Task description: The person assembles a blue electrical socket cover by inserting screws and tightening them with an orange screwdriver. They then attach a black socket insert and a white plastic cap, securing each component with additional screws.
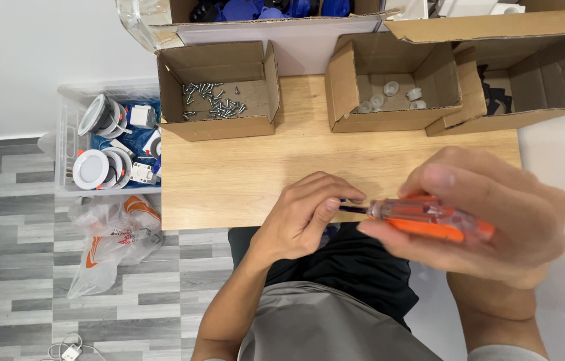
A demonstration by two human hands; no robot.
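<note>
Head view: we see right hand [490, 214] fingers wrapped round orange-handled screwdriver [423, 219], held level above near edge of wooden bench [229, 180]. Left hand [302, 214] fingers pinching small dark part at screwdriver tip, part mostly hidden. Cardboard box of screws [214, 100] at bench back.

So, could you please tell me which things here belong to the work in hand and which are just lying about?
In use:
- orange-handled screwdriver in the right hand
- small dark part, mostly hidden, in the left hand
- box of screws
- box of clear caps

Lying about:
- white crate of round lamps
- plastic bag on the floor
- box of black parts
</note>
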